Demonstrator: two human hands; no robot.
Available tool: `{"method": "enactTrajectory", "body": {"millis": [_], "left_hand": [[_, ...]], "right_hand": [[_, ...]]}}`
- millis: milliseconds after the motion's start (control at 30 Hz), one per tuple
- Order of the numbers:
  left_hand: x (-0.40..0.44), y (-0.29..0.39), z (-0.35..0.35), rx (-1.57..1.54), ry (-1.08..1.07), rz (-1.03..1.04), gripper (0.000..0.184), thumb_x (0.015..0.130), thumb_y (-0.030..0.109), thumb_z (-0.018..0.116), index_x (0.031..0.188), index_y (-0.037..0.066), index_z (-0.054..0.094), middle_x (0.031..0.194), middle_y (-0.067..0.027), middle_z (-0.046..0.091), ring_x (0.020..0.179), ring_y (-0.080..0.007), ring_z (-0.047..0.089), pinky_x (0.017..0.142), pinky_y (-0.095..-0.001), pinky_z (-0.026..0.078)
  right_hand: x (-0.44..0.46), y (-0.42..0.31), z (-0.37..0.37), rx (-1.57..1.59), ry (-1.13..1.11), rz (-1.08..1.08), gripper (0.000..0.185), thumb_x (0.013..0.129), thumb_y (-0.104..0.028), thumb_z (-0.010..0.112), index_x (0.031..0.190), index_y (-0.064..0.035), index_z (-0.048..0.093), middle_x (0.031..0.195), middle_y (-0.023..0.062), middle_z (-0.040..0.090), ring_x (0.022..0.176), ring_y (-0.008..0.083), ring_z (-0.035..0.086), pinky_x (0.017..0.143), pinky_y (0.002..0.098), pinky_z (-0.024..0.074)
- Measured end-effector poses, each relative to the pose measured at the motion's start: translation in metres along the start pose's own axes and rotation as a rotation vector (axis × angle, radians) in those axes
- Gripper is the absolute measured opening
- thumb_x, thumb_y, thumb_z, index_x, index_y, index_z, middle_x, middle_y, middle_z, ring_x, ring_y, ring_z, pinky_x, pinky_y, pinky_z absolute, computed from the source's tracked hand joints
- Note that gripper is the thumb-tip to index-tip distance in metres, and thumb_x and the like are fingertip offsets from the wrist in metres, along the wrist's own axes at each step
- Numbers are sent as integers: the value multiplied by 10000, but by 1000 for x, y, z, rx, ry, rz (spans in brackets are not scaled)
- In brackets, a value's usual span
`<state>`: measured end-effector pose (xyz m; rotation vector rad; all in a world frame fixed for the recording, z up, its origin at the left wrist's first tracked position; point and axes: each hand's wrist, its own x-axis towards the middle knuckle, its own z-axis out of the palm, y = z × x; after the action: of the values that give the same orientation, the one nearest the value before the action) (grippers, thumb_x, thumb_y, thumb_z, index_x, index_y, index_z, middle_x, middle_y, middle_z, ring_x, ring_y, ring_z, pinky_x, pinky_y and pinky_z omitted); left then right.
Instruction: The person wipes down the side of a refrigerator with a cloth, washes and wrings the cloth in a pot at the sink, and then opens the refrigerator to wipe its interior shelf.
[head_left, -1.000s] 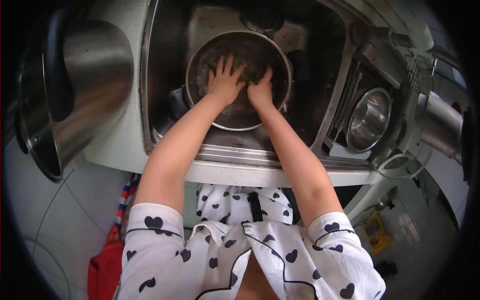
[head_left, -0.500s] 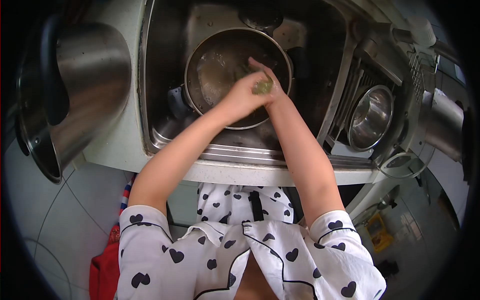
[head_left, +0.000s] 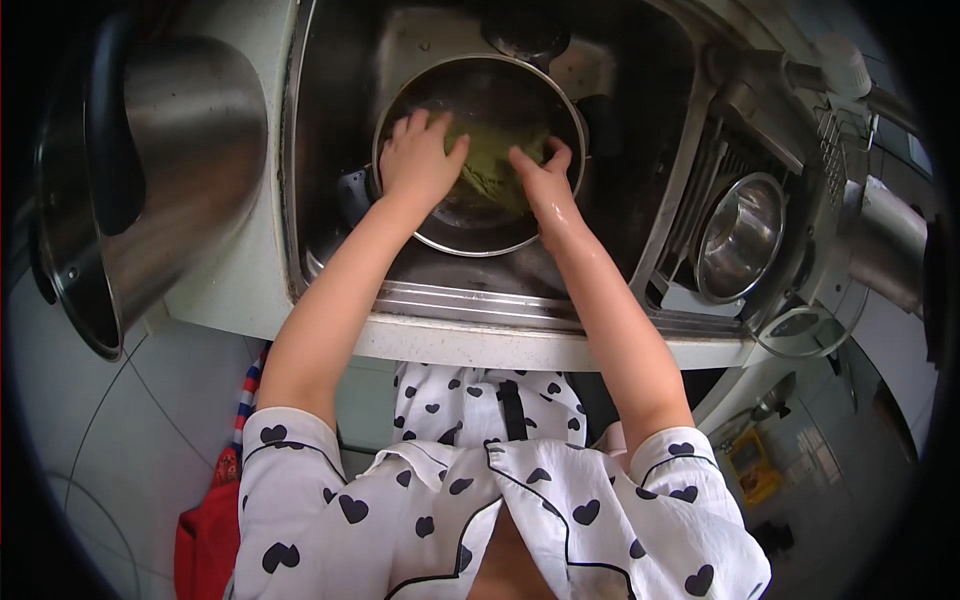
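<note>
A limp green sheet [head_left: 492, 165], wet and cloth-like, lies spread out inside a round metal pot [head_left: 480, 247] that stands in the sink. Whether it is a cloth or a leafy food I cannot tell. At its left edge is my left hand [head_left: 418, 165], palm down with the fingers apart, over the pot's left side. My right hand [head_left: 548, 185] is at the sheet's right edge, thumb and fingers apart and curved. Both hands appear to touch the sheet without closing on it. Water wets my right wrist.
The steel sink [head_left: 480, 305] surrounds the pot. A large steel pot [head_left: 190, 140] with a dark handle lies on the left counter. On the right, a steel bowl [head_left: 740, 240] rests beside a rack, near a glass lid [head_left: 815, 325]. A dark round drain part [head_left: 525, 35] sits behind the pot.
Half a second ago both hands were together, squeezing the green thing into a bundle over the pot. Now they have moved apart and it lies spread in the pot.
</note>
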<state>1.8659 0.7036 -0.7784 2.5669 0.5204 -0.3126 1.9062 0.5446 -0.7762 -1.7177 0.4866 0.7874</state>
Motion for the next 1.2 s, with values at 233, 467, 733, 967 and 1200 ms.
{"method": "enactTrajectory", "body": {"millis": [233,467,733,967,1200], "left_hand": [[26,-11,78,36,68,36,606,894,395,513,1387,69,377,1448,-134,336,1362,-308,267,1084,-567,215],[26,-17,66,328,-101,182,642,836,427,610,1391,184,396,1502,-60,251,1384,-260,227,1050,-541,281],[10,34,41,-1241,-368,-124,380,800,91,688,1149,27,551,1056,-77,622,970,-153,567,849,-278,453],[-28,65,-14,-507,-30,355,254,839,314,652,864,61,662,814,-126,665,756,-267,653,689,-342,505],[13,20,-9,-181,-34,19,322,878,381,543,1001,111,669,1028,-98,607,978,-296,592,776,-431,479]], "right_hand": [[44,36,17,-383,97,179,850,726,-203,587,1474,-188,185,1403,287,281,1297,464,293,1080,479,276],[71,66,17,-193,110,177,777,763,-229,601,1449,-140,247,1377,243,401,1294,367,380,1068,390,305],[60,13,12,749,-246,477,465,908,-462,514,1212,-113,553,1155,83,602,1058,263,573,914,407,438],[35,-1,18,961,-439,482,334,946,-410,494,1061,-112,589,934,76,650,791,199,629,725,331,517],[2,-13,9,354,-98,201,521,952,-432,447,1210,20,472,1149,142,578,1075,252,549,929,356,415]]}}
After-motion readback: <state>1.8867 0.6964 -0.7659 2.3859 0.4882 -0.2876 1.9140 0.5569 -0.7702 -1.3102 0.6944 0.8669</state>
